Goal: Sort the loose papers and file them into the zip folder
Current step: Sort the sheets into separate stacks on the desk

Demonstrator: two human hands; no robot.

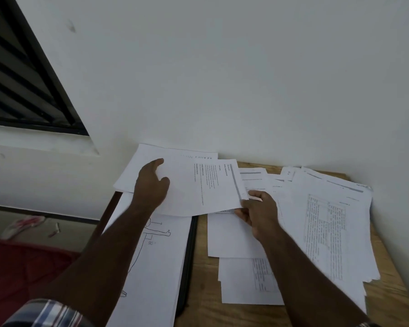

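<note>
1. I see a wooden desk [222, 310] pushed against a white wall [246, 79], with a window [21, 79] at the left.
2. My left hand [151, 185] lies flat with relaxed fingers on a printed sheet [198, 185]; its text is too blurred to read.
3. My right hand [257, 213] pinches that sheet's near corner.
4. A black folder [188, 256] lies under a figure drawing [151, 256] marked "90".
5. Loose papers [328, 220] cover the desk's right side.
</note>
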